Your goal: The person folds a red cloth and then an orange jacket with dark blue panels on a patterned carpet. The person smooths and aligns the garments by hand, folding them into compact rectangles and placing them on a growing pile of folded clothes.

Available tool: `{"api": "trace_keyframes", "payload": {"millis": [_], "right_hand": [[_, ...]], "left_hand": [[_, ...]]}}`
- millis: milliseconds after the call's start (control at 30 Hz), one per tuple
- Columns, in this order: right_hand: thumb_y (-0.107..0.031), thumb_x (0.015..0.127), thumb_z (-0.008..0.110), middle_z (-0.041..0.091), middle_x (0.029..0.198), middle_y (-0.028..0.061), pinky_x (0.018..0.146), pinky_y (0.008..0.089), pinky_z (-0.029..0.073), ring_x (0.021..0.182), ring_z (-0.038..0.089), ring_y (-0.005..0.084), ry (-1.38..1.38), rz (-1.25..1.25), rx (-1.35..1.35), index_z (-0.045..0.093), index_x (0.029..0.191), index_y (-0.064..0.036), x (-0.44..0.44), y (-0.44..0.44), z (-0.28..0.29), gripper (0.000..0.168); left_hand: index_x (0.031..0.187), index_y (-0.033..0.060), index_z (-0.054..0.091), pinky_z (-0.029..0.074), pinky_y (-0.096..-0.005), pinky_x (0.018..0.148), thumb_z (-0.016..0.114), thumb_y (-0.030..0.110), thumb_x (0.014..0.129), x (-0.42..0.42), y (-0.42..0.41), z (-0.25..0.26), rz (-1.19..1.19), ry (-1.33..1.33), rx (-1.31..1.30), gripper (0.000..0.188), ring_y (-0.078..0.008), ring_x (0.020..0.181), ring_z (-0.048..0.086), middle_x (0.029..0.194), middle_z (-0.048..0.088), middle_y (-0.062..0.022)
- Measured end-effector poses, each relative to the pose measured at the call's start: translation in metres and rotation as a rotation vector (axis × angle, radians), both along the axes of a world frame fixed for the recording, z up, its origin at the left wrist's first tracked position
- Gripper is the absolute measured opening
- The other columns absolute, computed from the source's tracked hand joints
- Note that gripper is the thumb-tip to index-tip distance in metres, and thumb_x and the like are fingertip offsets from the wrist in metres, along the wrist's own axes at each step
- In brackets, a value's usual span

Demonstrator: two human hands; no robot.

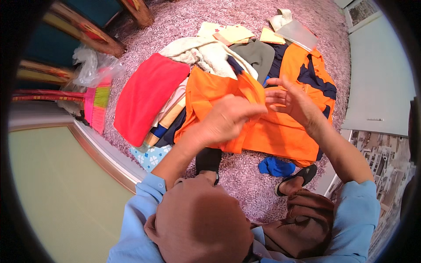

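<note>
My left hand [230, 118] is over the left part of an orange and navy garment [279, 131], with a raised fold of the cloth at its curled fingers; blur and overlap hide whether it grips the fold. My right hand [289, 98] hovers over the same garment, its fingers apart and nothing seen in them. A folded red cloth [151, 98] lies left of the garment on a stack of folded fabrics. Behind are a cream fleecy cloth [197, 51] and a grey cloth [255, 56]. A crumpled blue cloth [276, 166] lies near my right foot.
Underneath is a pink shaggy carpet [243, 190]. A broom [98, 105] and clear plastic bag [92, 67] lie at left, by carved wooden furniture legs [108, 46]. Yellow patterned pieces [233, 34] and a translucent packet [297, 33] are at the back. A white cabinet door [378, 82] stands right.
</note>
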State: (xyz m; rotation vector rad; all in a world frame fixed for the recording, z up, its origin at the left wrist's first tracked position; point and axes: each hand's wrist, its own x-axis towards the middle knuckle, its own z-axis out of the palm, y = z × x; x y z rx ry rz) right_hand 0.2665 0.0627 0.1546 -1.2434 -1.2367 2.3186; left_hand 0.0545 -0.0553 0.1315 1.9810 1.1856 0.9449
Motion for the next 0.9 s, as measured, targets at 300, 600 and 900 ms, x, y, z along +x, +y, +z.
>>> {"api": "trace_keyframes", "payload": {"millis": [300,600,900], "right_hand": [[-0.018,0.075,0.072,0.053,0.088,0.0014,0.069,0.0239,0.043,0.081,0.050,0.0095,-0.326,0.223,0.348,0.048,0.129,-0.005,0.010,-0.046,-0.038,0.060],[0.003,0.072,0.066,0.066,0.092,0.0071,0.075,0.0312,0.049,0.081,0.063,0.0179,-0.204,-0.321,-0.029,0.062,0.101,0.000,0.091,-0.055,-0.025,0.030],[0.001,0.074,0.071,0.068,0.091,0.0120,0.074,0.0297,0.054,0.080,0.066,0.0211,-0.504,-0.356,-0.222,0.059,0.106,0.006,0.183,-0.080,-0.070,0.035]], "left_hand": [[0.108,0.0099,0.058,0.043,-0.0378,0.077,0.063,0.013,0.070,0.048,-0.025,-0.043,-0.285,0.418,0.238,0.039,-0.0228,0.095,0.056,0.087,0.058,-0.0042],[0.139,0.0083,0.039,0.037,-0.0405,0.102,0.075,0.014,0.068,-0.010,-0.035,-0.015,0.077,0.109,-0.109,0.080,-0.0314,0.122,0.048,0.134,0.048,-0.0150],[0.116,0.0090,0.059,0.034,-0.0410,0.090,0.071,0.010,0.062,-0.077,-0.016,-0.032,0.128,0.627,0.000,0.055,-0.0266,0.094,0.054,0.090,0.063,-0.0084]]}}
